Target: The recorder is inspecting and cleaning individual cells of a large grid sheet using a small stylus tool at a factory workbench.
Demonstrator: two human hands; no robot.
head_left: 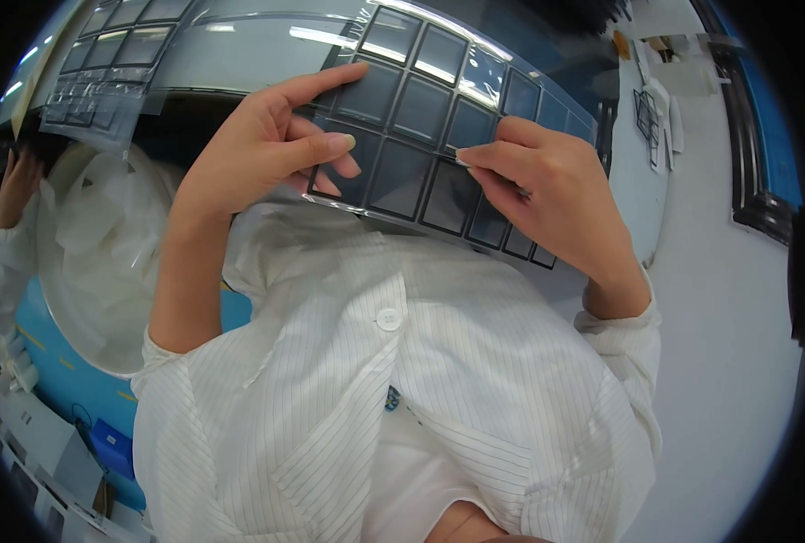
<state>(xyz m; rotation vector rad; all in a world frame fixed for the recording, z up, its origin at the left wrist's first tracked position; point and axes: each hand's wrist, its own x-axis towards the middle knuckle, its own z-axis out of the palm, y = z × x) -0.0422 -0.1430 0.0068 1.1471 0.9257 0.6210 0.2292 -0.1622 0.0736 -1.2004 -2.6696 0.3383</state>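
A clear plastic sheet or tray (401,176) with a grid of dark-edged rectangular cells lies across the far side, tilted in this view. Over its left edge rests my left hand (266,145), the index finger stretched out and the thumb apart from it; the other fingers curl loosely below the thumb. My right hand (547,185) is above the middle cells, thumb and index fingertip pinched together at a cell's border. A tiny pale edge shows at that pinch, too small to name.
Another gridded clear sheet (117,50) lies at the far left, with loose clear film (95,113) by it. A large round white bin (54,299) holding crumpled pale material stands at left. Beyond is a co-worker's hand (20,181). A blue box (113,448) sits lower left.
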